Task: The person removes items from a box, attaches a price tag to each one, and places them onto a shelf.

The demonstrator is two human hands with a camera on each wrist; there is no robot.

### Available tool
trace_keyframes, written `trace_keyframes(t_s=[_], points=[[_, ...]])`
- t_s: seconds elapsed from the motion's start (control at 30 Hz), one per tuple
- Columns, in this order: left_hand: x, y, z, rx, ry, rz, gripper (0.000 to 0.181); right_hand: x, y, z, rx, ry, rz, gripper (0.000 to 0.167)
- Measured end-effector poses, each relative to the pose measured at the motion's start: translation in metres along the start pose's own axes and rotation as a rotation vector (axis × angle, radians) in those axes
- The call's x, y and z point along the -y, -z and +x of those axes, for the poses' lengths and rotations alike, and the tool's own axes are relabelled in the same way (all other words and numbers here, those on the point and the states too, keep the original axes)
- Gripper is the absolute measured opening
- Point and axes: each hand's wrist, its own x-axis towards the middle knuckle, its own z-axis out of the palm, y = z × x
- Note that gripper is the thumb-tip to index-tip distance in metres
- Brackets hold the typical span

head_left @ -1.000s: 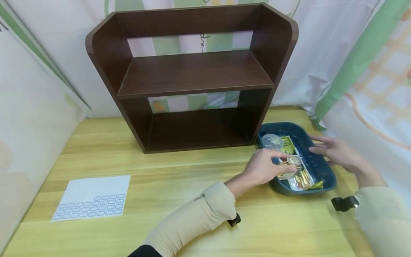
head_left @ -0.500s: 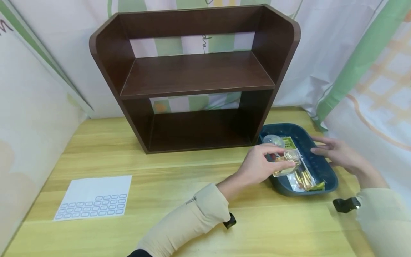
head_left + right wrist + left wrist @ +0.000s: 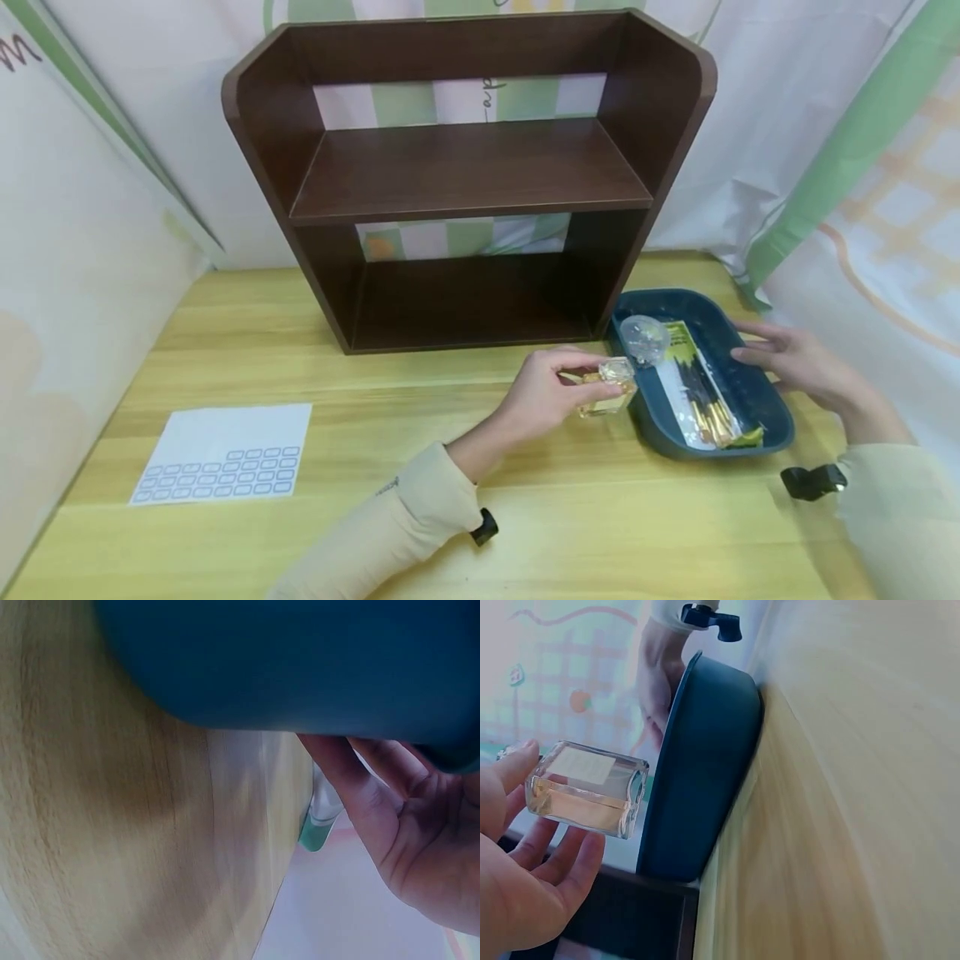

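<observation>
In the head view my left hand (image 3: 543,392) pinches a small glass perfume bottle (image 3: 609,398) by its neck and cap, just left of the dark blue tray (image 3: 752,385). The left wrist view shows the bottle (image 3: 589,789) tilted on its side, amber liquid in it, a pale label on its face. At the tray's right side, my right hand (image 3: 787,362) rests against the wall and rim with fairly straight fingers. Inside the tray lie a round clear container (image 3: 645,339) and a packet of brushes (image 3: 697,387). A green-yellow wrapper (image 3: 747,439) shows at its near end.
A dark brown two-tier shelf (image 3: 472,171) stands at the back, its right side close to the tray. On the left of the wooden table (image 3: 525,533) lies a white sheet (image 3: 225,450) printed with rows of blue boxes. Patterned cloth (image 3: 885,208) hangs around the table.
My left hand has drawn the perfume bottle leftward from above the tray to beside it, uncovering the brush packet. My right hand has stayed at the tray's side.
</observation>
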Motion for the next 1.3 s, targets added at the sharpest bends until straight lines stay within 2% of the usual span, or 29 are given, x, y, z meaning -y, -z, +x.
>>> trace_keyframes(t_s=[0.13,0.37,0.73,1.0,1.3], points=[[0.005,0.017,-0.010,-0.024,0.023,0.004,0.034,-0.001,0.001,-0.002,-0.003,-0.010,0.007,0.070],[0.018,0.048,-0.025,-0.038,0.003,0.037,0.032,0.000,0.001,-0.004,-0.001,0.002,-0.027,0.070],[0.032,0.101,-0.058,-0.080,0.025,0.079,0.029,0.004,-0.002,0.001,0.002,0.021,-0.049,0.069],[0.038,0.119,-0.075,-0.104,0.069,0.087,0.027,0.002,-0.001,0.001,-0.003,0.035,-0.078,0.067],[0.043,0.130,-0.083,-0.073,0.088,0.104,0.027,0.000,0.001,0.000,-0.003,0.035,-0.097,0.068]])
